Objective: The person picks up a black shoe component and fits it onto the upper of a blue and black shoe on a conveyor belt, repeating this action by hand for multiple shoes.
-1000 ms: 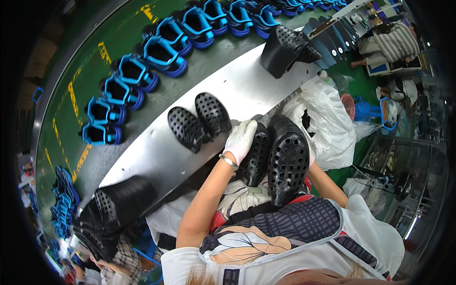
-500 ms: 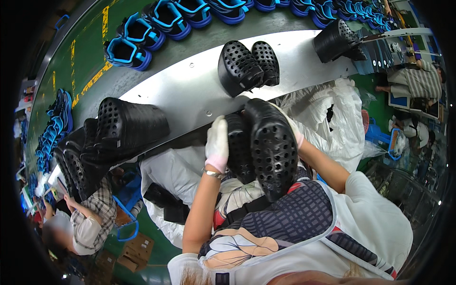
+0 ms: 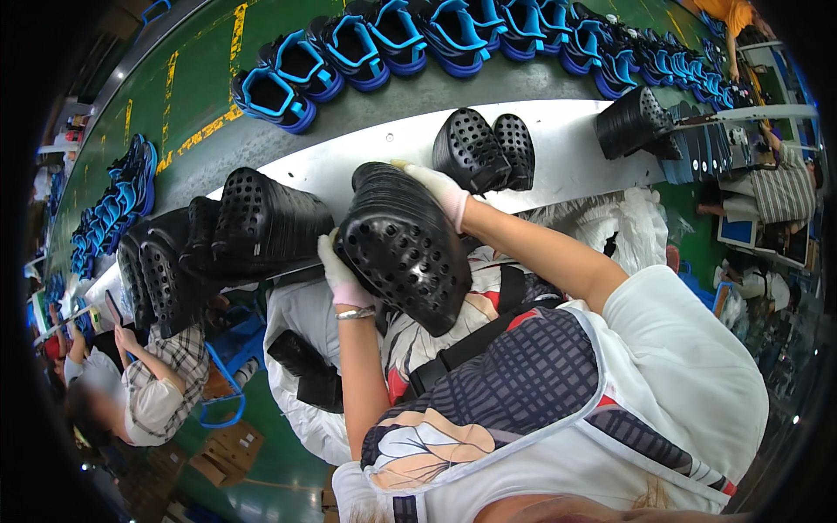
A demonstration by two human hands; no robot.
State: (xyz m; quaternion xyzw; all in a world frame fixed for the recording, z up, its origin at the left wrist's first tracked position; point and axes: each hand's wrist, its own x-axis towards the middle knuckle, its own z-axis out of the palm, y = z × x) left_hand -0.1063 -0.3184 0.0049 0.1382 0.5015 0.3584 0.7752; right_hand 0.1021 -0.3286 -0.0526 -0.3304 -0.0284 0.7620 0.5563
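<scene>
A thick stack of black insoles [image 3: 405, 248] with round holes is tilted between my gloved hands, above my lap. My left hand [image 3: 343, 272] grips its left edge near the lower side. Around its upper right side is my right hand [image 3: 440, 193], with the thumb side hidden behind the stack. Just right of my right hand, two shorter insole stacks [image 3: 475, 150] stand on the metal table. To the left of my left hand lies a long insole stack [image 3: 270, 213], with several more stacks [image 3: 161, 261] beyond it.
The pale metal table [image 3: 340, 157] curves across in front of me. Behind it runs a row of black and blue shoes [image 3: 349, 52]. Another insole stack [image 3: 629, 122] lies at the table's right. White sacking [image 3: 305, 305] hangs by my lap. A co-worker [image 3: 157, 383] sits at the left.
The held insoles have moved left and turned, and the two separate stacks between my hands now appear as one. My right hand has come up over the top side. The view has shifted.
</scene>
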